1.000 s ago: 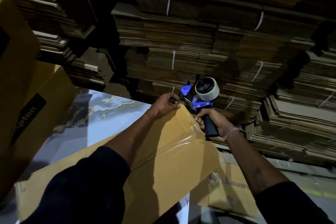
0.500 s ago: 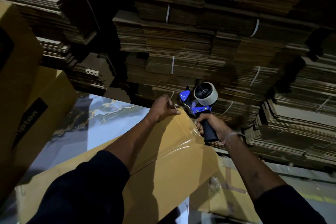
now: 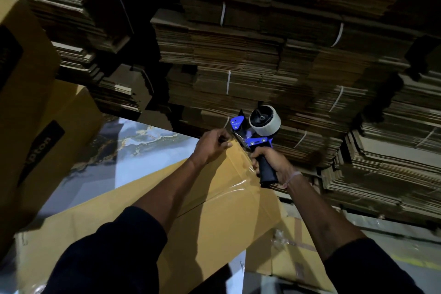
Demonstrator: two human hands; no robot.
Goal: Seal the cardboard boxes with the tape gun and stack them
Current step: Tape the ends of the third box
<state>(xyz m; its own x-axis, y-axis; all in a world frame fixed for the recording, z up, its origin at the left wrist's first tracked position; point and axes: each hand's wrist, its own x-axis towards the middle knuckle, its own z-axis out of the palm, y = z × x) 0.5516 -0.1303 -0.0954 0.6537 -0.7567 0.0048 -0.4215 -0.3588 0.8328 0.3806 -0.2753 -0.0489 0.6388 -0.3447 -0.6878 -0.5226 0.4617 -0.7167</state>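
A cardboard box (image 3: 214, 210) lies across a marble-patterned desk (image 3: 133, 148), its top seam covered by a glossy strip of clear tape (image 3: 241, 174) that runs to the box's far edge. At that edge, a tape gun (image 3: 256, 136) with a blue frame and a white roll stands upright, its blade end just over the corner of the box.

The right hand (image 3: 272, 164) grips the gun's black handle, fingers (image 3: 256, 162) wrapped tight around it. The left hand (image 3: 211, 145) rests on the box beside the gun's mouth, its fingers curled together at the box's far edge. They appear to pinch or press the tape end there, though the dim light leaves it unclear whether they hold the tape or only the cardboard.

The step in hand looks like the finish of a sealing pass: the strip has reached the end of the seam and must be cut. The next move probably calls for tilting the gun so its blade bites the tape, while the left hand keeps the strip pressed down over the edge. After that, the box would be ready for stacking.

To the left of the box stand yellow boxes (image 3: 35, 126) with a black label, one on another. Beyond the box rise strapped bundles of flattened cardboard (image 3: 262, 55). Below its right side lies another flat sheet of cardboard (image 3: 293, 258).
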